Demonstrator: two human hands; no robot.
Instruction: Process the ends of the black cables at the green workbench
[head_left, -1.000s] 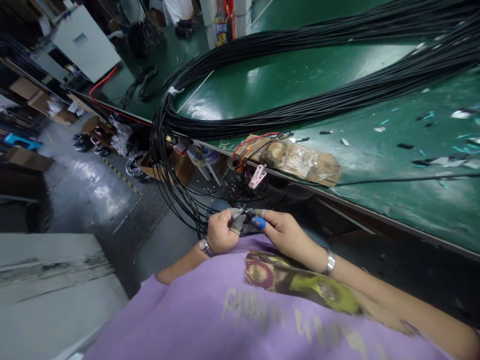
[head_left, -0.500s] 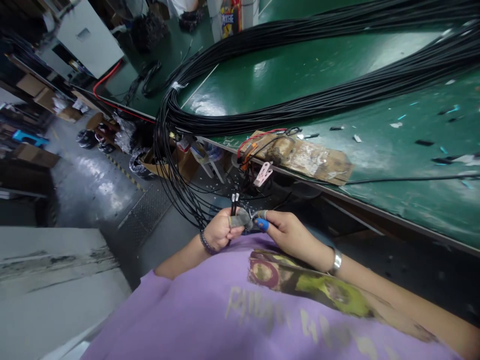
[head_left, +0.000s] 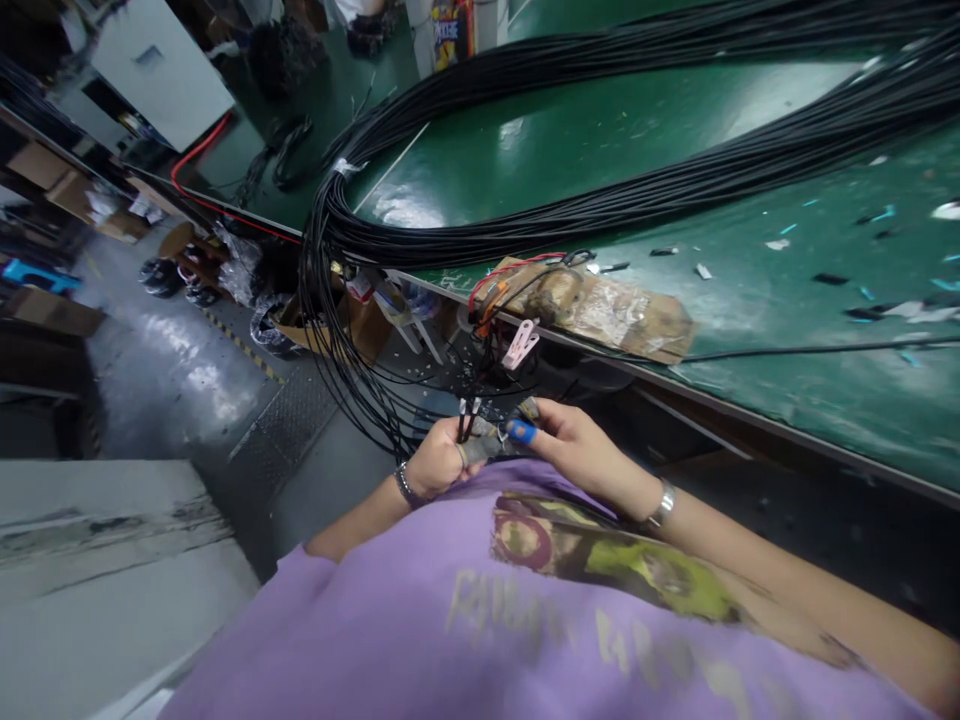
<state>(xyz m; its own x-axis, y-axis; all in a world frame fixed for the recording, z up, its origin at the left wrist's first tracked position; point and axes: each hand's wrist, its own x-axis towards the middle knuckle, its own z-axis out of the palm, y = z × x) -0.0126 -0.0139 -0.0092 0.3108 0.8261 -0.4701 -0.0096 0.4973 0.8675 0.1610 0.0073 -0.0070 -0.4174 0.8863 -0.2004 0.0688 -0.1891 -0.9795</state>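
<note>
My left hand (head_left: 444, 456), its fingertips wrapped in grey, is closed around black cables (head_left: 468, 422) whose white tips stick up above the fist. A thin pale end shows at its fingertips, too small to make out well. Close on the right, my right hand (head_left: 577, 450) has its blue-wrapped thumb and grey-wrapped index finger apart, with nothing visible held between them. The thumb tip is beside the pale end; whether they touch I cannot tell. From the left hand, loose black strands run up to the large cable bundle (head_left: 510, 243).
The bundle lies looped on the green table (head_left: 600, 140). At the table edge are a worn cardboard-and-tape pad (head_left: 611, 310) and a pink clip (head_left: 520, 345). Scraps are scattered on the right. A cardboard box (head_left: 360, 325) sits below the edge, and a white surface (head_left: 112, 570) is at lower left.
My right thumb and index finger have parted from their pinch beside the left hand. The left hand still grips the cables, whose tips have spread slightly. The whole view has shifted a little.
</note>
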